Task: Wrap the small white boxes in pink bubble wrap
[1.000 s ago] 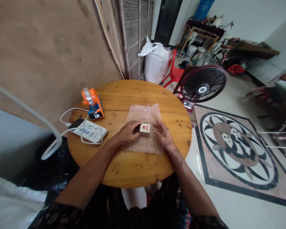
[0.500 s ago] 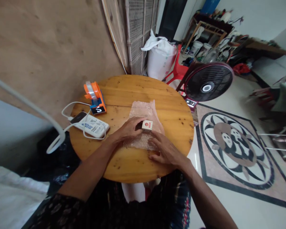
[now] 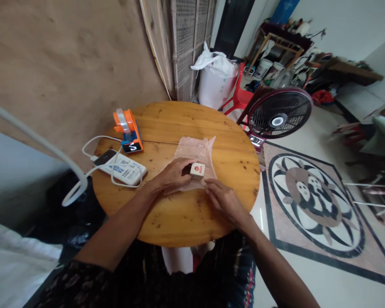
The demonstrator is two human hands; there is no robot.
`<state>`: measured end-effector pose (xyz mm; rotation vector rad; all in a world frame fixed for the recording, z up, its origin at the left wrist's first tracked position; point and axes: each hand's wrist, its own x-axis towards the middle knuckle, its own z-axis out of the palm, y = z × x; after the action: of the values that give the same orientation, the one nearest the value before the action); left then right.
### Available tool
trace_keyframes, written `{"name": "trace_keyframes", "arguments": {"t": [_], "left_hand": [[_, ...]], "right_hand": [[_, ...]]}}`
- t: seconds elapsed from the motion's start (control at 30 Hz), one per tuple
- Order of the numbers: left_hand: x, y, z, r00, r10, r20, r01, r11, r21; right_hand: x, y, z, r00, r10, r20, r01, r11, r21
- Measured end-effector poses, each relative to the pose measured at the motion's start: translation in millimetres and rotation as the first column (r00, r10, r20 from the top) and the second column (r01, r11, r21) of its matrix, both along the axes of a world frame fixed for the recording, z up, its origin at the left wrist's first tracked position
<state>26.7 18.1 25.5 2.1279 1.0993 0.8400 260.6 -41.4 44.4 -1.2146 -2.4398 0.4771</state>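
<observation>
A small white box with a red mark sits on a sheet of bubble wrap in the middle of the round table. My left hand is closed around the box's left side, its fingertips against the box. To the right, my right hand pinches the near right edge of the bubble wrap between thumb and fingers. That near edge is drawn up close to the front of the box. Part of the wrap is hidden under my left hand.
On the wooden table, a white power bank box with a phone and cable lies left, beside an orange tape dispenser. A fan, a red chair and a white sack stand beyond.
My right hand has closed on the bubble wrap's near edge and brought it up toward the box. The left hand stays at the box.
</observation>
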Motion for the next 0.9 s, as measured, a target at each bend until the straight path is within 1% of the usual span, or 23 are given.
{"name": "trace_keyframes", "arguments": {"t": [0.1,0.17,0.3,0.37,0.47,0.53,0.63,0.73,0.8,0.9], "left_hand": [[-2,-1,5.4,0.999,-0.023,0.023,0.023,1.000,-0.021],[-4,-1,10.6,0.998,-0.054,0.044,0.056,0.998,-0.040],[-7,-3,19.4,0.986,-0.118,0.118,0.130,0.987,-0.097],[-9,-4,20.5,0.984,-0.101,0.145,0.119,0.985,-0.123],[-15,-4,19.7,0.981,-0.056,0.188,0.077,0.991,-0.110],[-19,-4,20.2,0.974,-0.073,0.212,0.093,0.992,-0.085],[-23,-3,22.9,0.981,-0.107,0.164,0.114,0.993,-0.032],[-22,-5,23.3,0.994,-0.100,0.047,0.099,0.995,0.032],[-18,-6,21.4,0.996,-0.092,0.002,0.091,0.993,0.070],[-9,-8,18.0,0.999,-0.035,0.010,0.034,0.996,0.086]], "right_hand": [[-2,12,8.5,0.992,-0.043,-0.120,0.034,0.997,-0.071],[-3,19,15.3,0.986,-0.047,-0.161,0.030,0.994,-0.104],[-4,27,28.0,0.988,-0.005,-0.152,-0.012,0.994,-0.112],[-4,31,32.3,0.990,0.028,-0.137,-0.045,0.992,-0.119],[-5,37,35.5,0.988,0.065,-0.140,-0.086,0.985,-0.149],[-6,41,35.8,0.985,0.063,-0.160,-0.091,0.981,-0.174],[-7,46,34.4,0.980,0.041,-0.197,-0.082,0.975,-0.206],[-6,49,31.1,0.976,0.012,-0.218,-0.060,0.974,-0.218],[-5,51,28.8,0.975,-0.004,-0.221,-0.046,0.975,-0.219],[-5,52,27.1,0.976,-0.022,-0.218,-0.026,0.976,-0.215]]}}
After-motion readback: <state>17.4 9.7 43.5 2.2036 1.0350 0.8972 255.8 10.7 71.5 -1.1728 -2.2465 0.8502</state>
